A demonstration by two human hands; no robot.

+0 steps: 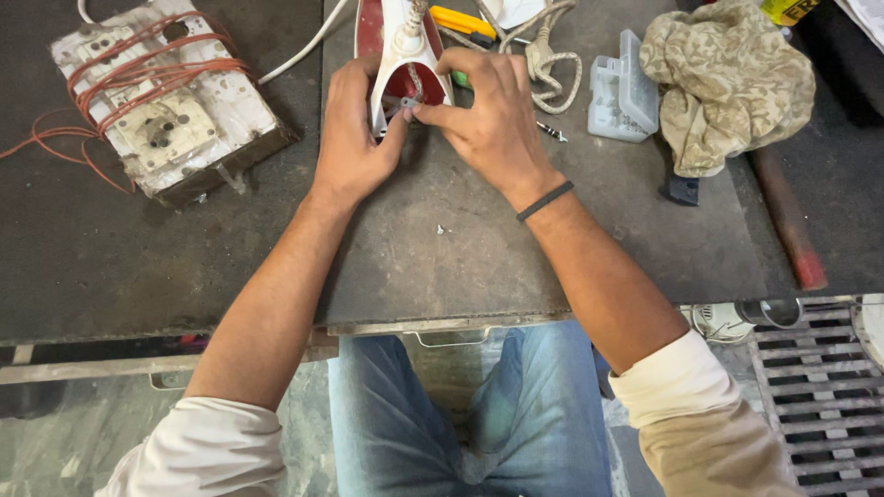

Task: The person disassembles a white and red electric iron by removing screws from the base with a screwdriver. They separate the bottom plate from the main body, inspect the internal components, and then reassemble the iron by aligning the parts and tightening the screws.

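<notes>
Red and white plastic makes the body of the electric iron [396,55], which lies at the far middle of the dark counter [442,248]. All places here are told from this iron.

In the head view, the left hand [354,138] clasps the near end of the iron from its left side. The right hand [493,115] comes from the right, and its fingers [433,112] pinch a small metal part at the open rear of the iron, where the braided cord [552,55] enters. Both hands are closed on something; neither is released.

As I judge it, the work is in the middle: the rear of the iron seems open, with the cord fitting exposed, so closing is still left. A small screw [551,132] lies loose just to the right of the iron.

Far to the left stands an old white switch board [166,97], wound with red wire. To the right is a clear plastic box [624,87], rectangular, with its lid open, and beyond it a crumpled beige cloth [727,78]. A yellow tool handle [463,20] lies right beside the iron's far part. Any label is too small to tell.
</notes>
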